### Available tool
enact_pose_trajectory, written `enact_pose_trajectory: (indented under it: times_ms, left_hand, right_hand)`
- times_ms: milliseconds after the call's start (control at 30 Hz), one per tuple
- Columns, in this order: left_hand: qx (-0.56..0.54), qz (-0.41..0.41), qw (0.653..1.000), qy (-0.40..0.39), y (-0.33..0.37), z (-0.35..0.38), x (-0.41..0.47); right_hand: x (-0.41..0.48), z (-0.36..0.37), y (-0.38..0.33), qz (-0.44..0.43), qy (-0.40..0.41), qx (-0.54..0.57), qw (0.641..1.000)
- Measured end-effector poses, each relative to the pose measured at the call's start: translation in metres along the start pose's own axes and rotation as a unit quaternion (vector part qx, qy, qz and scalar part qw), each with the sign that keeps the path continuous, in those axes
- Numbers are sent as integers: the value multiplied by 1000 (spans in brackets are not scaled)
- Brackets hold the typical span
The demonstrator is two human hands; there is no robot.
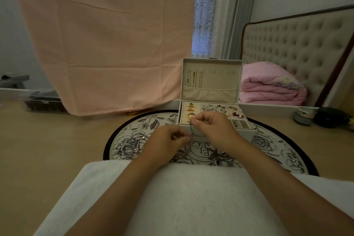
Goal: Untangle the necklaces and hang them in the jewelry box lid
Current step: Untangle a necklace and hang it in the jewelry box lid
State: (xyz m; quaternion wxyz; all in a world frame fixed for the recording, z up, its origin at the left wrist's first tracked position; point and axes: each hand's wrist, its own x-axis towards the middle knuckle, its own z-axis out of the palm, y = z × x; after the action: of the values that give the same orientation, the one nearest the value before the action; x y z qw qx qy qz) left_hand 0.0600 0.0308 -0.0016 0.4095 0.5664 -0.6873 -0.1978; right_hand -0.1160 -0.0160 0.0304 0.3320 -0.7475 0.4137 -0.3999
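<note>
Necklace chain (191, 129), frame centre: pinched by curled fingers of left hand (166, 141) and right hand (214, 127). Jewelry box lid (220, 80), above: stood upright, few chains hung.

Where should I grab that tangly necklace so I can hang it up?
Probably pinch the chain near its top, coming from above, as the right hand and left hand do: there it hangs thin and straight, while lower down it bunches on the mat.
</note>
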Motion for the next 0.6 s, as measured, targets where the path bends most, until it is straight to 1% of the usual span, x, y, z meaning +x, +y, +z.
enact_pose_trajectory:
  times_ms: [67,167,300,400,500,533,600]
  left_hand:
    - [-26,-4,1000,12,1,0,-1]
    - [-77,-16,997,-6,5,0,-2]
    - [-125,-38,991,-3,7,0,-3]
    - [-163,-50,985,25,7,-2,-3]
    - [-151,-41,986,59,4,-3,0]
    - [-143,-44,987,52,4,-2,0]
    - [-118,-67,991,-1,6,-3,0]
  right_hand:
    - [0,0,-1,-5,2,15,1000]
    - [0,-1,-2,-3,-7,27,1000]
    - [1,0,2,13,-3,27,1000]
    - [2,-1,5,23,8,-12,1000]
    - [1,-2,6,31,-7,-86,996]
    - [0,-1,6,31,-12,-103,994]
    - [-1,1,6,25,-13,-117,993]
